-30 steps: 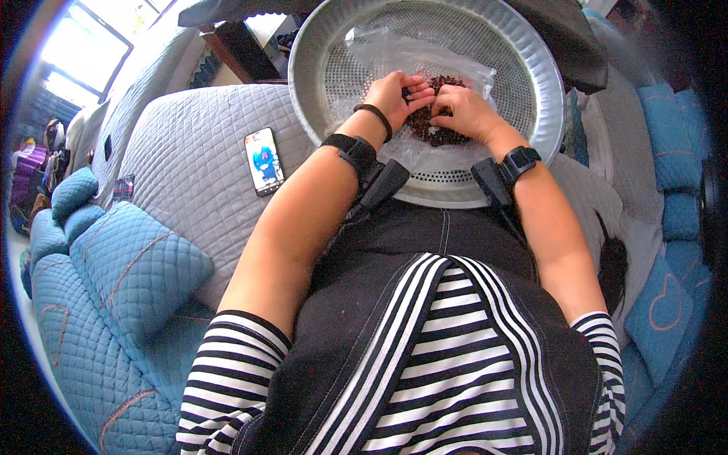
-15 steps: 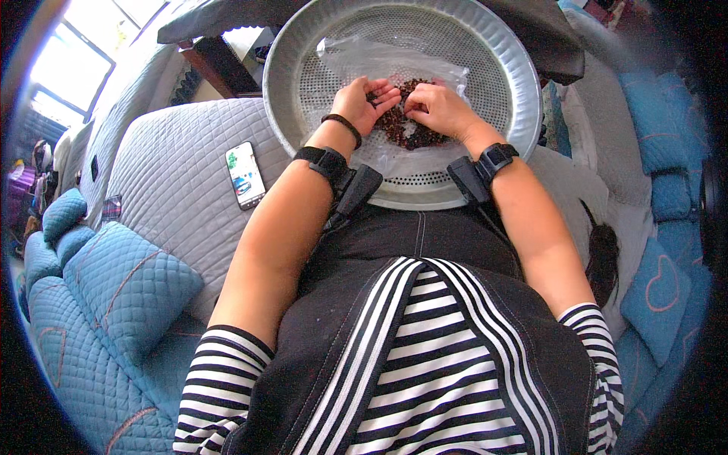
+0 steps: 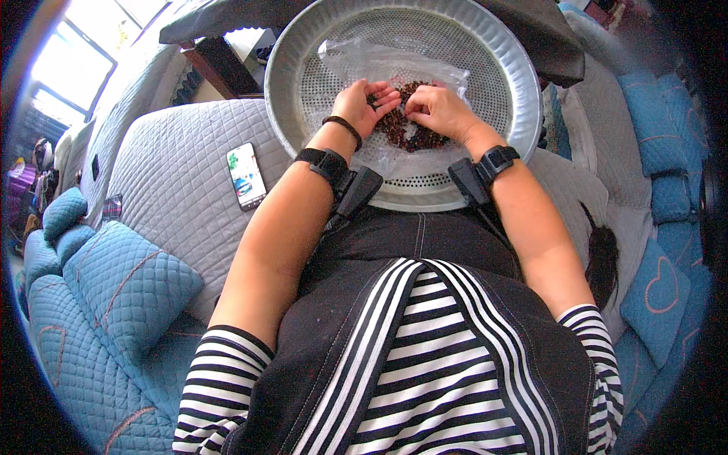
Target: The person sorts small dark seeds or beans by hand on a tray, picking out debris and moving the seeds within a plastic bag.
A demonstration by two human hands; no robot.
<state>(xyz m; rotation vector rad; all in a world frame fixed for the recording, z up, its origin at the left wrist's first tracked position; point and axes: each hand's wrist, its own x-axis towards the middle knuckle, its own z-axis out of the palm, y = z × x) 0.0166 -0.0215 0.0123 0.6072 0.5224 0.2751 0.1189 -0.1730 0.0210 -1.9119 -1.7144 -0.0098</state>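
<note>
A round perforated metal tray rests at my lap. On it lies a crumpled clear plastic bag, and over the bag spreads a pile of small red-brown and black dried bits resembling peppercorns. My left hand is at the pile's left side, palm turned up and cupped, with a few dark bits in it. Over the pile's right side, my right hand has thumb and fingers pinched together; whatever is between the fingertips is too small to make out. The two hands are a short gap apart.
A phone with a lit screen lies on the grey quilted sofa cover at my left. Blue quilted cushions are on both sides. Beyond the tray stands a table with a dark cover. Dark hair-like strands lie at right.
Both hands stay in nearly the same places. My left fingers have shifted very slightly, and the right hand keeps its pinch over the pile.
</note>
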